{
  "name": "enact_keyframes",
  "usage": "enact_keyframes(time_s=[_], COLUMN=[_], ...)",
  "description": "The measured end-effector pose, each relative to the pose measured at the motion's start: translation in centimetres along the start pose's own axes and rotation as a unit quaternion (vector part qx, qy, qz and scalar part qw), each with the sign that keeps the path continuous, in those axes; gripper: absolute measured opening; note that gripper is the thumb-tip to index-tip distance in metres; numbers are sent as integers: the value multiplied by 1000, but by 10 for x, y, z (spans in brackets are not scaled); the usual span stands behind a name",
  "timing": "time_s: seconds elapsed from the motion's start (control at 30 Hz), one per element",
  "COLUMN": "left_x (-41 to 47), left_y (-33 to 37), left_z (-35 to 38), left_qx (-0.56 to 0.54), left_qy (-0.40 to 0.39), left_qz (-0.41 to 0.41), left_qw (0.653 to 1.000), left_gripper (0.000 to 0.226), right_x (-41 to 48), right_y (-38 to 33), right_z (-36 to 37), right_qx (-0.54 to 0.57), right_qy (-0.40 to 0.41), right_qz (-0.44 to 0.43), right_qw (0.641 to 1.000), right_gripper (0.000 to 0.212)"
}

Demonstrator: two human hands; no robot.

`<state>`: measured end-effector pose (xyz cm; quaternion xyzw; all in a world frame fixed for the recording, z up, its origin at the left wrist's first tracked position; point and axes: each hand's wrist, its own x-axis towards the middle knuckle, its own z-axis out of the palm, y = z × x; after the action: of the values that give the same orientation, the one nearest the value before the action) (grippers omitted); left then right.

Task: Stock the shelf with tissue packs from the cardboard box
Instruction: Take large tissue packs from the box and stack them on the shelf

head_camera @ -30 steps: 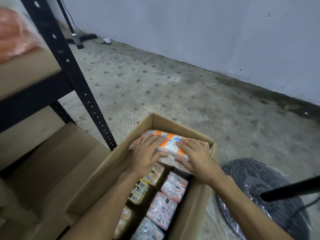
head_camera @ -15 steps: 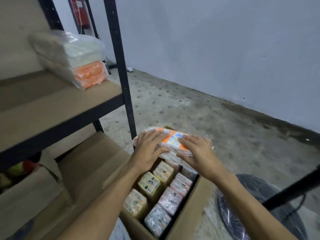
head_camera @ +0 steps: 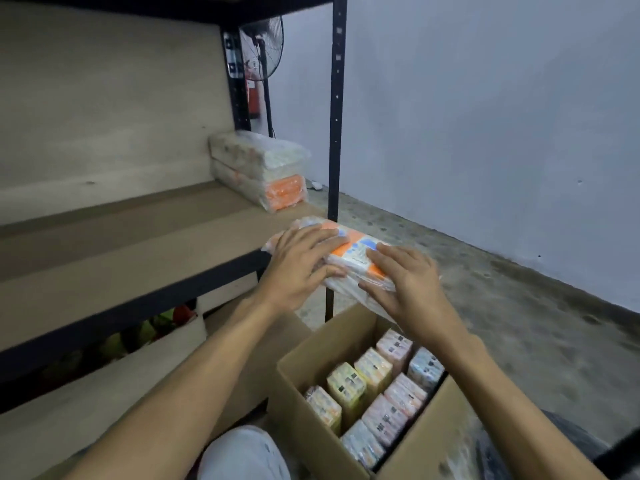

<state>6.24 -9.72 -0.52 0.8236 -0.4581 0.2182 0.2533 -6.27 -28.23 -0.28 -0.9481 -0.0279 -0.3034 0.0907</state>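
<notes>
- since a second ago the tissue pack (head_camera: 353, 252) has come up out of the cardboard box (head_camera: 311, 358); it is now held in the air above the box's far end, level with the front edge of the shelf (head_camera: 138, 265) and just beside the black upright post (head_camera: 335, 133).
- left hand (head_camera: 298, 261) and right hand (head_camera: 405, 282) keep the same hold: fingers spread over the top, thumbs pressed into the near side, the pack clamped between them.
- the view has lifted, so more of the shelf shows, with two wrapped packs (head_camera: 266, 174) stacked at its far right end.
- held pack: clear wrap, orange panel with blue marks; the print is too blurred to read.
- the box is open and holds small packs (head_camera: 381, 386) standing in two rows, yellow, pink, pale blue and orange; the dark marks on their ends are unreadable.
- under the shelf, another box (head_camera: 166, 344) holds something red and green, blurred.
- a fan (head_camera: 263, 46) stands behind the rack.
</notes>
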Motion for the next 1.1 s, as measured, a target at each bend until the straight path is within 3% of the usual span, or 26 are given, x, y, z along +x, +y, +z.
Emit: enact_keyframes(time_s=[0.3,0.7,0.93,1.1], left_x=[-14,-39,-42,-51], left_y=[-71,-157,-178,-177], left_z=[-80,-114,-114,-107], left_qx=[78,72,107,126], left_qy=[43,15,19,62], left_qz=[-46,-120,-151,-245], left_qw=[995,990,983,959], left_gripper=[53,52,56,61], right_x=[76,142,165,175], right_y=[-76,-135,-151,-172], right_z=[23,83,107,129], right_qx=[33,69,77,91], right_qy=[21,-7,-1,11], right_qz=[-58,-91,-77,-32], right_qw=[998,993,994,995], right_gripper=[49,47,46,50])
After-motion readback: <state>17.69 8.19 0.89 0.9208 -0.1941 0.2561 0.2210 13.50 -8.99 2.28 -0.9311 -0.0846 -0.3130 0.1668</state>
